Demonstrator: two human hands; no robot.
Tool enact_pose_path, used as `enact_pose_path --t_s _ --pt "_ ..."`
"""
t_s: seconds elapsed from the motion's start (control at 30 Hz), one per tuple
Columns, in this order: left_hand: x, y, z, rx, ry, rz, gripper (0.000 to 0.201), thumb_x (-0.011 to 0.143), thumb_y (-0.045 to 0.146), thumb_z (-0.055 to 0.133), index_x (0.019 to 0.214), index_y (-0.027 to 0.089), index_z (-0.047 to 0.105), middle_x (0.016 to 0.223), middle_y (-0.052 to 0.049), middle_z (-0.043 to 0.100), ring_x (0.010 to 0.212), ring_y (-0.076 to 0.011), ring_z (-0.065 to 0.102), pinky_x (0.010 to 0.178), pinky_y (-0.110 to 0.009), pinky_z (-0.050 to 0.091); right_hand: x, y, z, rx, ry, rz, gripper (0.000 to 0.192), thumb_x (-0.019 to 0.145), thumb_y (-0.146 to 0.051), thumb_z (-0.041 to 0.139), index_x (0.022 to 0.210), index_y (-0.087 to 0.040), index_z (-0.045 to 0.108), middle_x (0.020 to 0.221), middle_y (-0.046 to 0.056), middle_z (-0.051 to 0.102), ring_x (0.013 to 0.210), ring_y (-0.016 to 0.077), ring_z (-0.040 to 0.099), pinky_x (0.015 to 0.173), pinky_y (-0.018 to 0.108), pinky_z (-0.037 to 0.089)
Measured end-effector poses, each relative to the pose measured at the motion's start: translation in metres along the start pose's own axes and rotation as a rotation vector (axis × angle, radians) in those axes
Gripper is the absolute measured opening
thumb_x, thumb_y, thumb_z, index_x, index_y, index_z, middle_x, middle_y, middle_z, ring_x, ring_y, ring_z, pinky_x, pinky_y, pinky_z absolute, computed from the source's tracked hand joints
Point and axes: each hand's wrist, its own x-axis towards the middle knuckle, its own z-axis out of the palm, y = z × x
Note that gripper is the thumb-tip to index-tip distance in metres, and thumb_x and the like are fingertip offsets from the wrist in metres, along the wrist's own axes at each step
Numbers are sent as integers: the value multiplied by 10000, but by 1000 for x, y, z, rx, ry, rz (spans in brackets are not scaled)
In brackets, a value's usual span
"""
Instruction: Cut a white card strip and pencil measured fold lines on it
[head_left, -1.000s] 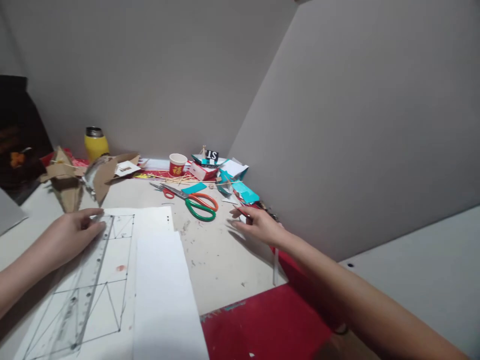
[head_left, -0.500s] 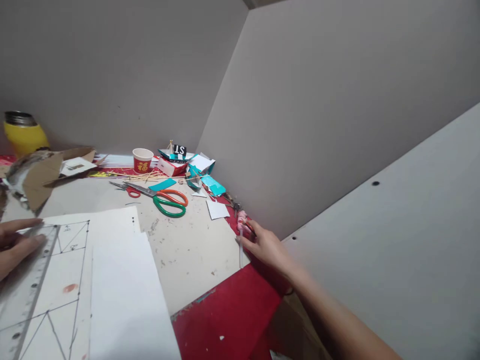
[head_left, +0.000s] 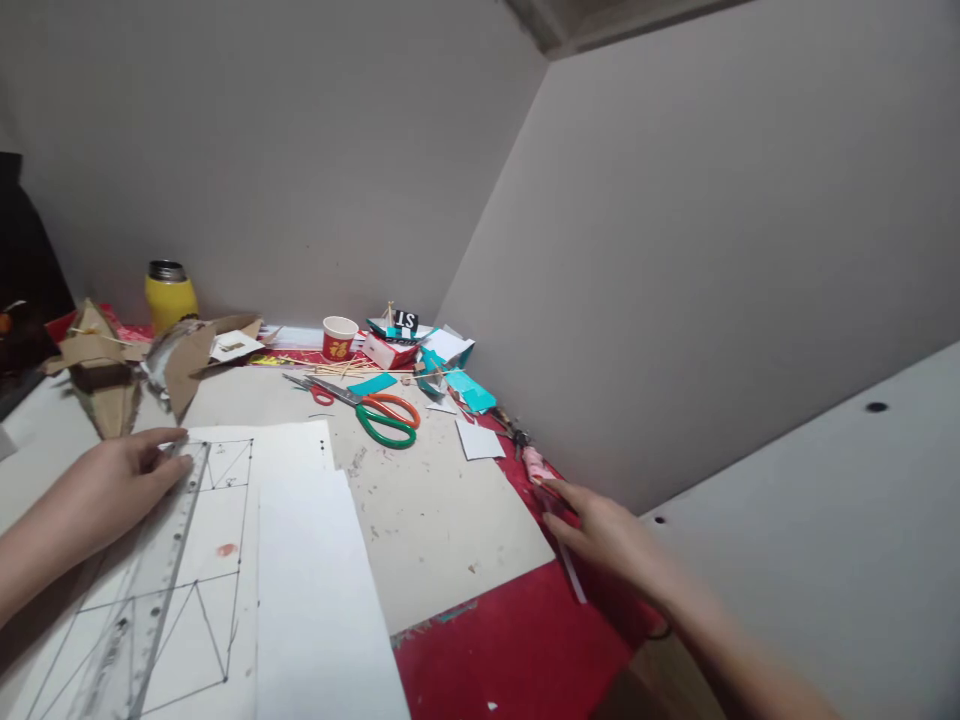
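Note:
My left hand (head_left: 124,495) lies at the upper end of a clear plastic ruler (head_left: 169,560), with thumb and fingers holding it down. Beneath the ruler is a white sheet (head_left: 210,640) with black lines, triangles and dots drawn on it. My right hand (head_left: 607,530) is at the table's right edge, its fingers closed in beside a pink-and-white item (head_left: 534,465). A thin orange tip shows near the index finger, but what the fingers hold is hidden. A translucent stick (head_left: 574,578) slants out below the thumb.
Large scissors (head_left: 386,420) with orange and green handles lie on the board (head_left: 450,540) near a smaller red-handled pair (head_left: 322,396). Behind are a red paper cup (head_left: 339,340), thin wooden sticks, teal paper pieces, torn cardboard and a yellow bottle (head_left: 171,300). Grey walls enclose the back and right.
The view has swung left, so things sit farther right and more of my left hand shows. The translucent stick has tilted from upright to slanting. My left hand stays on the ruler.

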Motion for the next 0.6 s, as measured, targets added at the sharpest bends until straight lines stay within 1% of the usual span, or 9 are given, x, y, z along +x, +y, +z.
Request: enact_pose_path --t_s 0.07,0.1,0.17,0.23,0.3,0.37,0.43,0.5,0.6 --pt "0 -2 1 2 -55 -3 634 737 489 457 1198 96 644 568 18 601 618 -245 599 606 -276 416 6 -12 -11 -2 61 -44 414 901 -382 456 1237 -211 626 1171 130 697 998 309 678 768 353 498" --pt "0 -3 1 1 -81 -1 636 751 487 453 1220 94 627 586 18 602 631 -244 595 613 -276 409 11 -21 -17 13 104 -90 414 916 -404 442 1231 -208 625 1183 128 689 997 297 675 783 351 499" --pt "0 -5 1 -19 -83 15 638 769 490 452 1238 89 611 616 16 608 648 -240 594 619 -276 401 25 -47 -27 72 142 -231 416 920 -417 456 1227 -190 620 1167 131 688 975 273 672 800 343 500" --pt "0 -7 2 -41 -86 26 643 774 487 454 1255 84 597 626 17 609 651 -239 593 613 -278 395 44 -78 -31 95 131 -367 421 922 -385 454 1244 -162 607 1177 150 673 922 259 670 792 350 499" --pt "0 -8 2 -60 -87 34 651 776 490 453 1266 83 586 616 21 602 633 -237 586 603 -283 391 66 -110 -29 97 82 -467 379 917 -345 475 1221 -173 622 1193 140 664 1003 262 643 829 342 481" --pt "0 -10 4 -67 -81 38 660 775 504 447 1263 81 587 611 17 599 621 -240 581 599 -294 394 91 -137 -22 90 44 -520 322 882 -302 531 1152 -180 656 1147 128 677 983 253 637 815 318 467" --pt "1 -13 5 -74 -75 48 665 773 515 441 1252 80 596 616 7 599 622 -244 584 601 -306 399 114 -157 -13 77 11 -554 300 851 -267 566 1109 -155 669 1086 139 683 928 254 634 770 310 452" --pt "2 -15 7 -95 -78 53 664 770 513 436 1246 79 597 608 6 582 614 -245 582 592 -313 395 134 -169 -6 71 -22 -592 296 830 -254 588 1094 -150 673 1034 129 689 889 243 627 732 294 434" --pt "2 -17 9 -145 -96 40 673 770 512 428 1260 74 578 593 18 536 578 -239 564 567 -320 372 154 -174 -2 79 -63 -645 283 818 -260 599 1075 -172 676 939 80 698 807 206 616 663 260 403"
